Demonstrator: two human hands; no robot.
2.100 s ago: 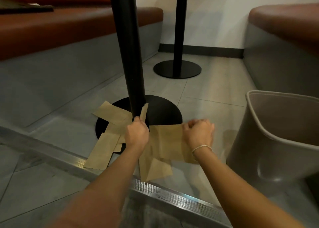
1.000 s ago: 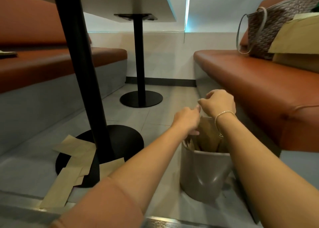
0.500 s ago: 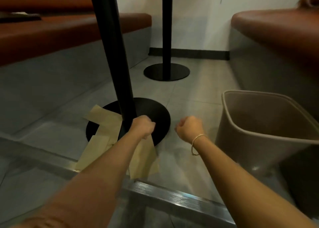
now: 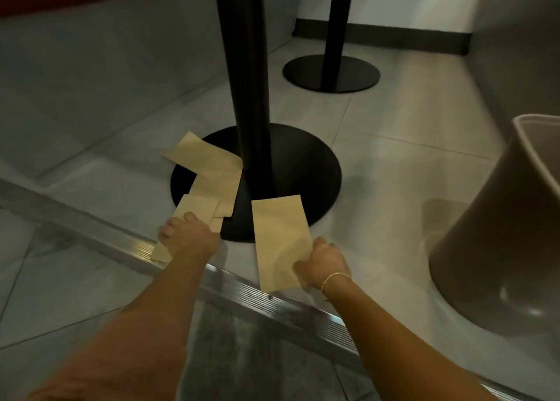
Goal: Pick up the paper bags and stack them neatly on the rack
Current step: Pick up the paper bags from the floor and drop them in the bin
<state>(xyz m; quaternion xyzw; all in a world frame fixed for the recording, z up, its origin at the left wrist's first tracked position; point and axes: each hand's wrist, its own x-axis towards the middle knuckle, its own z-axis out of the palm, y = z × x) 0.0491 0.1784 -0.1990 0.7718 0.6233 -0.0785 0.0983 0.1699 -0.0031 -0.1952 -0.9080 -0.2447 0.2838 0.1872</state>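
Flat brown paper bags lie on the floor around a black table base (image 4: 297,170). My right hand (image 4: 322,262) grips the lower right edge of one paper bag (image 4: 280,240), which lies partly over the base. My left hand (image 4: 189,238) presses down on another paper bag (image 4: 195,211) at the near left, fingers curled over its edge. Further bags (image 4: 206,161) overlap behind it, up against the black pole (image 4: 247,76). No rack is in view.
A grey plastic bin (image 4: 500,234) stands at the right. A metal floor strip (image 4: 288,303) runs diagonally under my arms. A second table pole and base (image 4: 331,71) stand farther back. Grey bench plinths line both sides.
My right hand, shut on nothing half a second ago, now grips a bag by the base. My left hand has moved left onto another bag.
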